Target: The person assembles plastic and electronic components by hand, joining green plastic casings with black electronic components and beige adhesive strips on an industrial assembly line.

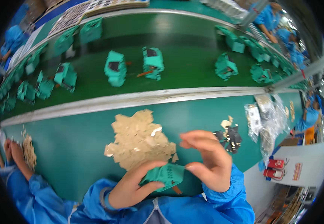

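My left hand (130, 188) grips a green plastic housing (171, 174) close to my body, thumb on the near side and fingers on the far side. A brown strip (177, 190) sticks out below the housing. To its right hovers my right hand (216, 164), open, with thumb and fingers apart and nothing visible between them. The thumb tip is close to the housing's right edge; whether it touches I cannot tell. Just beyond the housing, a heap of flat tan pieces (137, 136) lies on the green table (76, 138).
Small black pieces (233, 139) and clear plastic bags (270, 123) lie to the right. Past a metal rail (132, 99) runs a green conveyor (188, 48) carrying several green housings (116, 69). At left, another person's hands (14, 151) are beside a smaller tan pile (29, 151).
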Demonstrator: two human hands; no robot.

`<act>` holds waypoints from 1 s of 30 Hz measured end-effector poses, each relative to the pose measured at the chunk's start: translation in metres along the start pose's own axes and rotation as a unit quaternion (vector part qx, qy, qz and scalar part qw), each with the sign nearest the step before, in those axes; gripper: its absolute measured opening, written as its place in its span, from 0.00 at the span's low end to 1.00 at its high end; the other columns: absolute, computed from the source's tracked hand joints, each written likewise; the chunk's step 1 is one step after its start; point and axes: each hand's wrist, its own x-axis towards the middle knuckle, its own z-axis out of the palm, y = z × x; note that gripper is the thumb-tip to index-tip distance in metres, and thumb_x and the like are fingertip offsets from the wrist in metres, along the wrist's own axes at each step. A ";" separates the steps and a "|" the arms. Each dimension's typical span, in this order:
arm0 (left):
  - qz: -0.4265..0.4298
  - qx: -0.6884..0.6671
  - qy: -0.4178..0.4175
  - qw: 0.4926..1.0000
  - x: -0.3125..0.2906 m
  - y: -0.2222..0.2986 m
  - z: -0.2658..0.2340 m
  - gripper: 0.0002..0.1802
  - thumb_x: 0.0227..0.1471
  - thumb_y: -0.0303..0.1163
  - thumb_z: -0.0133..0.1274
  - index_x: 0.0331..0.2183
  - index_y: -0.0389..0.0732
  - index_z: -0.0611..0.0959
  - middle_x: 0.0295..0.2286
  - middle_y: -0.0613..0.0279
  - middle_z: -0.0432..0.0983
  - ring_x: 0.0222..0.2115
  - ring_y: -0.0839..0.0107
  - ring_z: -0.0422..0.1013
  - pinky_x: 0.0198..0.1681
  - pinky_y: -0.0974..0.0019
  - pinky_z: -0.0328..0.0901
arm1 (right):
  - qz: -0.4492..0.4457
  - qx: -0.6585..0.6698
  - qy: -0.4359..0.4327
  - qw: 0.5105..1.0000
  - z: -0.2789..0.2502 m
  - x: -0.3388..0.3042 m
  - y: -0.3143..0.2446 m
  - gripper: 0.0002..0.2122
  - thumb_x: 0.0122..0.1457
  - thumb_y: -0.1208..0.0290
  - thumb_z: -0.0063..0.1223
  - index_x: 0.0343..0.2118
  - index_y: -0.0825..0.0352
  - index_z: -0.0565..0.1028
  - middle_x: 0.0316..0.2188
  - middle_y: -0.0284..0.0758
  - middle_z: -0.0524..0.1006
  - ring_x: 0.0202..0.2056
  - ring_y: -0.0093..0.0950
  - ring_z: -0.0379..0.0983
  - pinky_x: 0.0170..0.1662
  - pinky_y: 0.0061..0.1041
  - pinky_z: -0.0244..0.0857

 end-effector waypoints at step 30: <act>-0.003 -0.229 0.093 0.969 0.019 -0.024 0.035 0.18 0.53 0.25 0.46 0.45 0.37 0.63 0.36 0.61 0.64 0.34 0.78 0.60 0.37 0.73 0.58 | 0.091 0.117 0.032 0.988 0.029 -0.015 0.038 0.13 0.45 0.88 0.55 0.27 0.66 0.64 0.28 0.36 0.70 0.28 0.21 0.66 0.30 0.19 0.60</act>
